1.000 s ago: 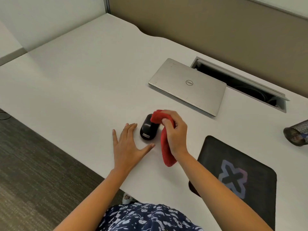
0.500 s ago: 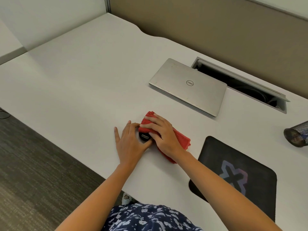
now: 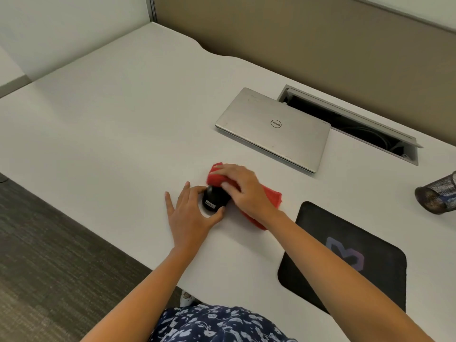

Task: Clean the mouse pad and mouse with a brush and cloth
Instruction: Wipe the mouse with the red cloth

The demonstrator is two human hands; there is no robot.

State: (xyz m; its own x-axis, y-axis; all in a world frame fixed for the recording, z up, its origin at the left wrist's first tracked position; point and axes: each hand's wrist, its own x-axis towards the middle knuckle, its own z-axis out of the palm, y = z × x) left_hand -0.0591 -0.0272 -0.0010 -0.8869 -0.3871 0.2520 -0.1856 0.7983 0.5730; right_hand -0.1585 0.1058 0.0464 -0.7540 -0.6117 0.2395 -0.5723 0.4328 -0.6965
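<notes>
A black mouse [image 3: 214,199] lies on the white desk near the front edge. My left hand [image 3: 191,214] cups its near left side, thumb and forefinger touching it. My right hand [image 3: 244,190] presses a red cloth [image 3: 270,195] onto the far end of the mouse; the cloth spreads out under my palm and trails toward my wrist. A black mouse pad [image 3: 385,277] with a purple logo sits to the right, partly hidden by my right forearm. No brush is in view.
A closed silver laptop [image 3: 272,128] lies behind the mouse. An open cable tray [image 3: 350,124] is set into the desk behind it. A mesh pen holder [image 3: 438,193] lies on its side at the right edge. The desk's front edge [image 3: 98,215] runs diagonally at left.
My right hand brought the raised cloth down onto the mouse and has slid it toward the mouse's far end. My left hand closed in around the mouse.
</notes>
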